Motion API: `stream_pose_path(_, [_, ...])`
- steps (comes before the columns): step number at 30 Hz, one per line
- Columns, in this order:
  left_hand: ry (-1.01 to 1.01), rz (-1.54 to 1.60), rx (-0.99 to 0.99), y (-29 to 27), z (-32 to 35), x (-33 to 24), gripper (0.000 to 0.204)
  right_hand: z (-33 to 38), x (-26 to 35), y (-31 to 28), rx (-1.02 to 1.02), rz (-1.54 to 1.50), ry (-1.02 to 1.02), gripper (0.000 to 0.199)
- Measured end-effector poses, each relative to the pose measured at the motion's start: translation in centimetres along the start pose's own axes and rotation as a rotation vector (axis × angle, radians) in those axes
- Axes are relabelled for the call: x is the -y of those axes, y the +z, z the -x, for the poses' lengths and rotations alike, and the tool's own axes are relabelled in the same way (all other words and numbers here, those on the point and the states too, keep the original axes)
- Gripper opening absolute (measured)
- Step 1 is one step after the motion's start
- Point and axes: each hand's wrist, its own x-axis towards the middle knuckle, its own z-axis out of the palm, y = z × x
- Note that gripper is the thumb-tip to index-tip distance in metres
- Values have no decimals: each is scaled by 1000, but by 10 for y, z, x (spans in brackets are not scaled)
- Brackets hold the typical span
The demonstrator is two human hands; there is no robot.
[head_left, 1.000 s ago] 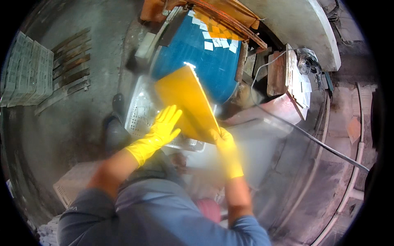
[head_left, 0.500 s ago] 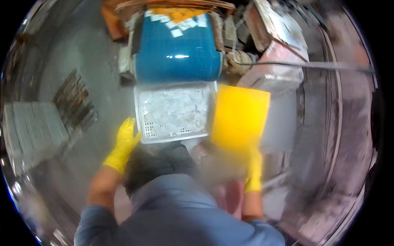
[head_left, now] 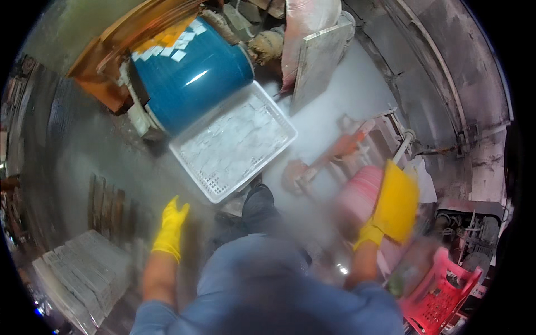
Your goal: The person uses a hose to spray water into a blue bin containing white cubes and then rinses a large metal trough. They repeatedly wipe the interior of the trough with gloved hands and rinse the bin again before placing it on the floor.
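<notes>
Out to the right, my right hand [head_left: 369, 232], in a yellow rubber glove, grips a flat yellow sheet [head_left: 398, 202] by its lower edge. The sheet is tilted in front of a pink rounded bundle. My left hand [head_left: 172, 223], gloved the same way, hangs with fingers apart and holds nothing. Ahead of me a white perforated plastic crate [head_left: 205, 188] holds many flat white pieces [head_left: 237, 139]. The crate stands against the lower end of a blue conveyor belt [head_left: 192, 72], where small white square tiles [head_left: 178, 55] lie at the far end.
Left of me stands a stack of grey slabs [head_left: 89, 273] beside wooden slats [head_left: 106, 204]. At the lower right is a pink plastic basket [head_left: 441, 296]. A grey board [head_left: 321, 64] leans right of the belt, and a motor-like machine [head_left: 474, 229] sits far right.
My view and body have turned right, so the belt and crate now appear tilted and farther left. The yellow sheet has moved from beside the crate out to the right.
</notes>
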Motion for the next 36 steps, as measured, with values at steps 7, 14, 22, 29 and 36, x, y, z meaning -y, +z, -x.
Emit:
stream_pose_path(7, [-82, -130, 4, 7, 55, 108, 76, 115, -37, -37, 233, -726, -241, 54])
stream_pose_path(14, [-495, 16, 74, 48, 102, 199, 76, 122, -87, -49, 224, -983, -247, 52])
stream_pose_path(22, [-280, 342, 13, 124, 60, 129, 70, 128, -98, -157, 354, -2303, -214, 51])
stream_pose_path(29, [-308, 455, 19, 162, -34, 19, 72, -33, -145, -329, 129, -2547, -580, 50])
stream_pose_path(36, [-350, 870, -19, 194, -126, 12, 61, -262, -214, -490, -74, -2652, -575, 55])
